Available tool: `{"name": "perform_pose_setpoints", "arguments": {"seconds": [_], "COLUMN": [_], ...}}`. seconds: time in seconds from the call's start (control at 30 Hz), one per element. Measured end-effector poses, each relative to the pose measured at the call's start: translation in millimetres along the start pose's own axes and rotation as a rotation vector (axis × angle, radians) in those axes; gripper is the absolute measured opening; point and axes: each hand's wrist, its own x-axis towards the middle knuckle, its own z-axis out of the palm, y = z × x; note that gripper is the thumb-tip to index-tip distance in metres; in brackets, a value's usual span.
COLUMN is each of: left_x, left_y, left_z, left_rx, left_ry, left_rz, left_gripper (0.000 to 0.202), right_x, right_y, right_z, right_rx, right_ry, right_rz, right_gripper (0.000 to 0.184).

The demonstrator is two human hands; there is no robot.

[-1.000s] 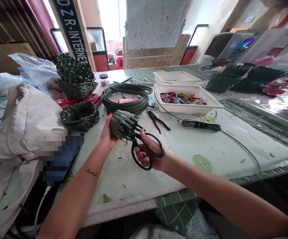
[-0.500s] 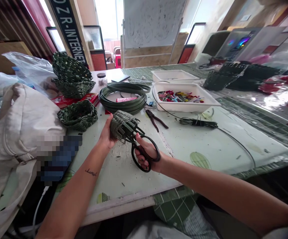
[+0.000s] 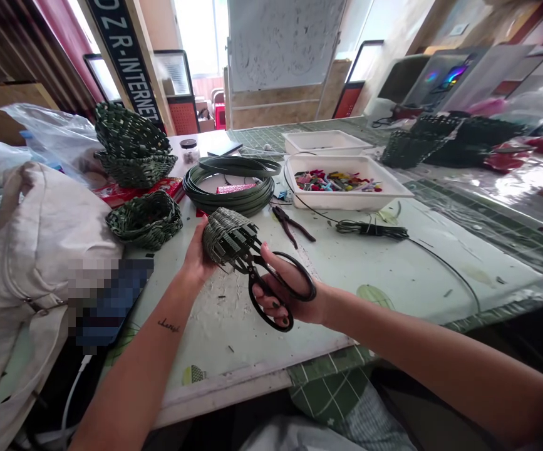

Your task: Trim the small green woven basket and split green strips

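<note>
My left hand (image 3: 199, 254) grips a small dark green woven basket (image 3: 228, 233) by its closed end, above the table. The basket lies tilted on its side, its open rim with short strip ends turned right toward me. In my right hand (image 3: 294, 285) is a pair of black scissors (image 3: 307, 289), thumb and fingers through the large loop handles. The scissor blades reach the basket's rim and are partly hidden among the strip ends. Just beyond the basket lies a coil of green plastic strip (image 3: 191, 194). Dark pliers (image 3: 292, 224) rest on the table right of it.
More woven baskets (image 3: 134, 166) stand at left, one lower basket (image 3: 144, 219) nearer me. A cream bag (image 3: 41, 232) and a phone (image 3: 111, 307) with a cable lie left. White trays (image 3: 346, 199) stand behind, one with colourful bits. A wire bundle (image 3: 369, 230) lies right.
My right hand has moved slightly right and its scissor handles have spread wider. Strip ends at the basket's rim look shorter. The basket has shifted a little left in view.
</note>
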Motion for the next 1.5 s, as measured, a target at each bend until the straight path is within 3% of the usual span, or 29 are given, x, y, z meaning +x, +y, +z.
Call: {"name": "perform_pose_setpoints", "arguments": {"seconds": [0.3,0.7,1.03,1.33,1.5], "left_x": [-2.1,-0.9,1.0,1.4,2.2], "left_y": [-2.0,-2.6,-2.3,-3.8,-6.2], "left_z": [3.1,3.0,4.0,2.8,0.1], "left_rx": [0.02,-0.008,-0.042,-0.013,0.004], "left_ry": [-0.001,0.036,0.096,0.107,0.107], "left_rz": [-0.006,0.005,0.037,0.021,-0.006], "left_gripper": [0.033,0.028,0.022,0.026,0.028], "right_x": [5.3,10.5,21.0,29.8,23.6], "right_y": [-0.3,0.9,10.0,9.0,15.6], "right_z": [-4.3,-4.1,1.2,-5.4,2.5], "right_rx": [0.029,0.039,0.201,0.134,0.027], "right_ry": [-0.05,-0.036,-0.029,0.014,0.118], "right_rz": [0.12,0.069,0.023,0.041,-0.015], "right_gripper": [0.082,0.081,0.077,0.07,0.066]}}
